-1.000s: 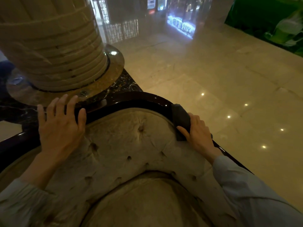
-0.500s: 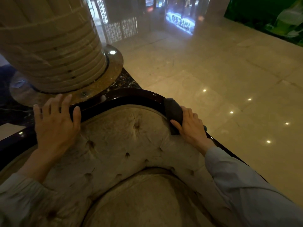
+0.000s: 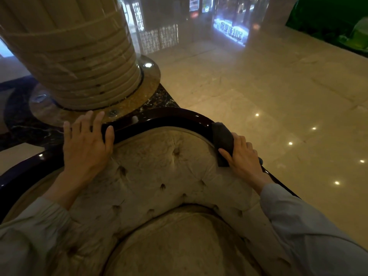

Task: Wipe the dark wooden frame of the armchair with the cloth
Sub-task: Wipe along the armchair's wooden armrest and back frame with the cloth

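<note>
Head view: my right hand, at three o'clock, presses a folded dark cloth onto the glossy dark wooden frame, fingers and thumb closed around cloth and rail. At nine o'clock my left hand lies flat on the frame, fingers spread. Tufted beige upholstery fills six o'clock; a ribbed column stands at eleven.
</note>
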